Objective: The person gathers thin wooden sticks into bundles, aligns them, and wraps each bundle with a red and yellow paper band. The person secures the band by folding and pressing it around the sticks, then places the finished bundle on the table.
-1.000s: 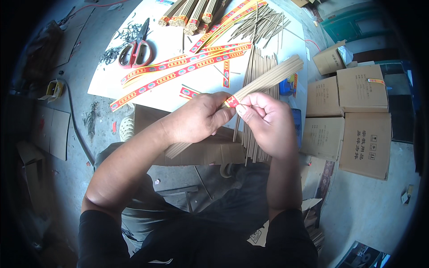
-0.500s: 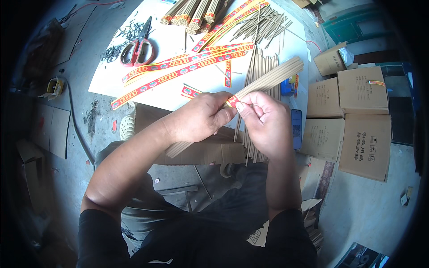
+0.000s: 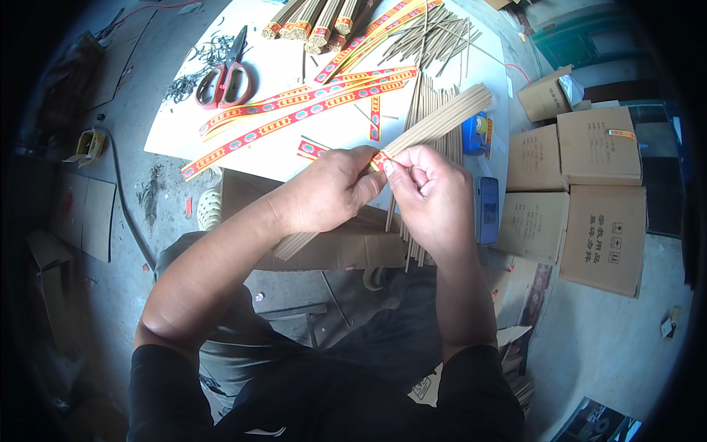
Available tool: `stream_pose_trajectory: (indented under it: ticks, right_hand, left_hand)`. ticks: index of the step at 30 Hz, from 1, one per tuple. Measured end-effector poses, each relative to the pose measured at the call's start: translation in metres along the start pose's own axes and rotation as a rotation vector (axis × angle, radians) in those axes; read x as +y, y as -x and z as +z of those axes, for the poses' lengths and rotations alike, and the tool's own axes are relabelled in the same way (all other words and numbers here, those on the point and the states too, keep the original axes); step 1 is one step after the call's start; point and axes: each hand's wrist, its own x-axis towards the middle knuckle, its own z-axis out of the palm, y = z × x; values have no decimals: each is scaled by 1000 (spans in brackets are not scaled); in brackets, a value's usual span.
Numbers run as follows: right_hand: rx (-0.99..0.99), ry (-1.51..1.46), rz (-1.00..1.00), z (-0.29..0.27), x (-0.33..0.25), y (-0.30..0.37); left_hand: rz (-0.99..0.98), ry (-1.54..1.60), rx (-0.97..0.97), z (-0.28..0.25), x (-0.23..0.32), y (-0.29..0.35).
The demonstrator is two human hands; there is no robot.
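Observation:
My left hand (image 3: 328, 190) is closed round a bundle of thin tan incense sticks (image 3: 443, 116), which slants from lower left to upper right over the table's near edge. A red and yellow paper band (image 3: 381, 160) wraps the bundle between my hands. My right hand (image 3: 433, 193) pinches this band, thumb and forefinger pressed at its edge; the fingertips partly hide it. Beneath the bundle, loose sticks (image 3: 423, 94) lie spread over the table edge. Long printed paper strips (image 3: 294, 116) lie beyond my left hand.
Red-handled scissors (image 3: 223, 85) lie at the table's left, near scattered black bands (image 3: 180, 87). Banded stick bundles (image 3: 322, 28) are stacked at the far side. A blue tape dispenser (image 3: 473, 135) and a phone (image 3: 487, 211) sit at right, with cardboard boxes (image 3: 600, 232) beyond.
The bundle's upper end has shifted slightly left and up. My right thumb and fingers have moved a little left along the paper band. My left hand keeps its hold.

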Motion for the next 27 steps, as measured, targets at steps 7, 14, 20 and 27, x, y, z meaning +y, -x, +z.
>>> stream_pose_trajectory:
  ticks: [7,14,20,27]
  right_hand:
    - [36,-82,113,1,1,-4]
    - [-3,-214,153,3,12,-7]
    - [9,-202,172,3,10,-7]
    - [-46,-445,132,1,12,-10]
  left_hand:
    - [-24,-43,4,0,1,-1]
    - [-5,23,-19,0,0,1]
    - [-61,150,-62,-1,2,1]
    - [-95,312,-64,0,-2,4]
